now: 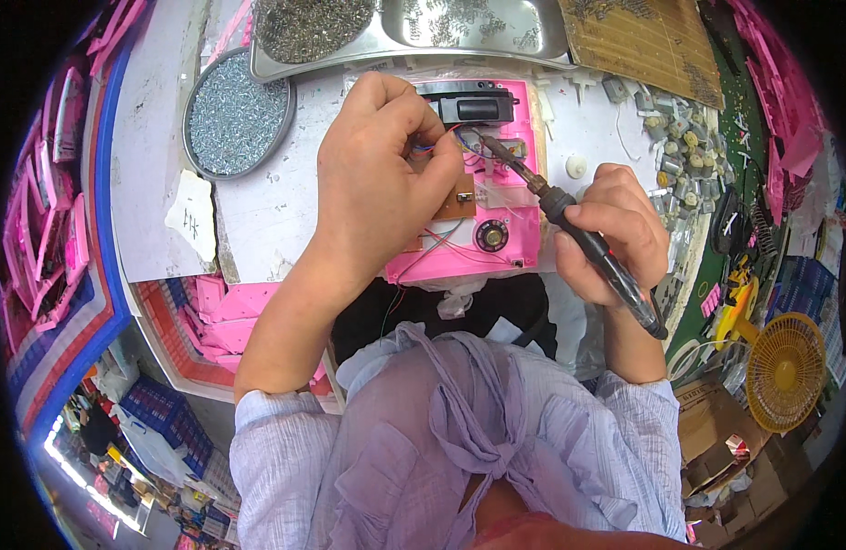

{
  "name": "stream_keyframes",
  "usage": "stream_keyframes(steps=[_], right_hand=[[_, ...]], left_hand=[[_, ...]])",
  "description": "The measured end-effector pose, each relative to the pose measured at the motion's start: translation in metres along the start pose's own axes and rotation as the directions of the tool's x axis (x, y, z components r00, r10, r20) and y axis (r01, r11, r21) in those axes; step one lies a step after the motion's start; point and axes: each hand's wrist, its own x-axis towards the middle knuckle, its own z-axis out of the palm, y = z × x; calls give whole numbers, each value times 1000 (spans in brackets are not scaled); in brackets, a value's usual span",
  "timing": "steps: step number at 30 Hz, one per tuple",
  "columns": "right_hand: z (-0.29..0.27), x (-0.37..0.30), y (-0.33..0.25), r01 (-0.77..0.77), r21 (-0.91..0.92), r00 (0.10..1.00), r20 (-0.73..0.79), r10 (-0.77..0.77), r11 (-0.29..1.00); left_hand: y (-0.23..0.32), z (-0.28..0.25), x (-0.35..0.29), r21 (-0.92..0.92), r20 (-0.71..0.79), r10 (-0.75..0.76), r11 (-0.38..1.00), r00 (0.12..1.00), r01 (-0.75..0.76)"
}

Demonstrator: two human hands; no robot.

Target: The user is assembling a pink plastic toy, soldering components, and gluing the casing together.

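Head: right hand (632, 229) holds 1 soldering iron (595, 244).

Surface (267, 229) brightly, fairly evenly lit; shadows soft. Glare on metal tray (482, 53); blown-out strip of light (74, 477), lower left. Soldering iron (588, 236) reasonably sharp. Fisheye bowing toward rim; periphery soft, corners black.

The camera sits high on the person's head and looks down, with the pale purple cloth shirt (386, 458) at six o'clock and the flat white work table (271, 215) toward twelve. It is close, so the bare left hand (386, 160) and bare right hand (620, 234) look big. Its round, wide eye bends the blue, white and red striped sheet (102, 291) at nine.
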Motion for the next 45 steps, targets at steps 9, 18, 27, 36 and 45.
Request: stream_keyframes(steps=[9, 18, 27, 36, 45], right_hand=[[-3, 2, 1, -40, -25, 995, 92, 42, 999], [1, 6, 4, -19, -17, 996, 89, 20, 1000], [4, 10, 6, -25, -9, 999, 37, 26, 1000], [2, 12, 7, -10, -7, 998, 58, 10, 1000], [1, 11, 9, -3, 7, 999, 41, 3, 1000]], left_hand=[[-1, 2, 0, 45, -8, 35, 998, 999, -35], [0, -2, 3, 40, 37, 31, 999, 999, -33], [0, -1, 4, 41, 39, 9, 999, 999, -11], [0, 3, 4, 78, -19, 59, 995, 998, -58], [-1, 7, 2, 87, -45, 59, 995, 997, -55]])
